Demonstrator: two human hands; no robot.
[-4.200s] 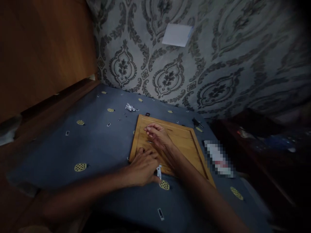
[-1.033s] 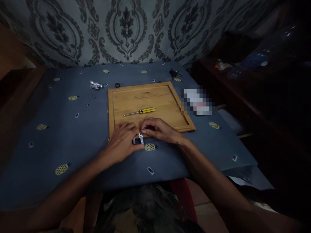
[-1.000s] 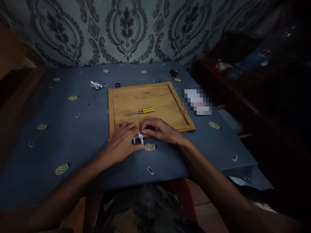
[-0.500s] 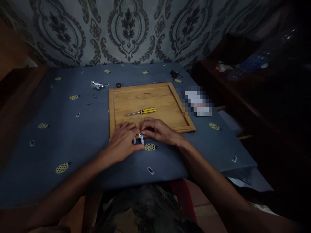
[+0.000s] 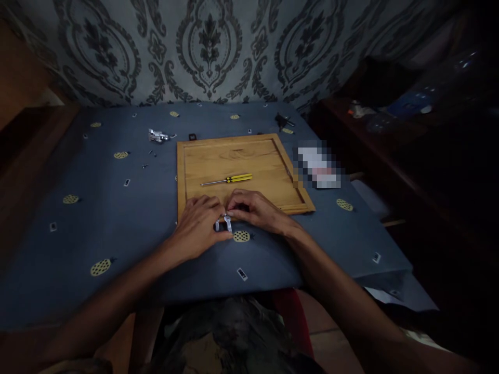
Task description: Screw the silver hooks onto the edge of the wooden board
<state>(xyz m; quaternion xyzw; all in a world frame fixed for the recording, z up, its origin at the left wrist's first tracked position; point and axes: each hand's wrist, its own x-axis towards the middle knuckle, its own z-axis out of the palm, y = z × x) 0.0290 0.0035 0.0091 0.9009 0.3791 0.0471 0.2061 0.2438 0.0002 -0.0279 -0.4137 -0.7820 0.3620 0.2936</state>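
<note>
A silver metal cabinet hinge (image 5: 227,223) sits at the near edge of a framed wooden cabinet door (image 5: 268,150). My left hand (image 5: 200,221) is closed around the hinge, thumb on the near side and fingers over the door's edge. Fingertips pinched together, my right hand (image 5: 251,208) touches the hinge's far end; anything between those fingertips is too small to make out. A screwdriver (image 5: 238,178) with a yellow and black handle lies on the door panel just beyond my hands, its tip pointing left.
More silver hinges (image 5: 158,136) lie at the back left, with several small screws (image 5: 145,166) near them. A dark object (image 5: 283,122) rests at the back right. A blurred-out white item (image 5: 317,166) lies right of the door. Patterned wall behind.
The view has shifted very slightly. Both hands keep their places at the hinge, and nothing else has visibly moved.
</note>
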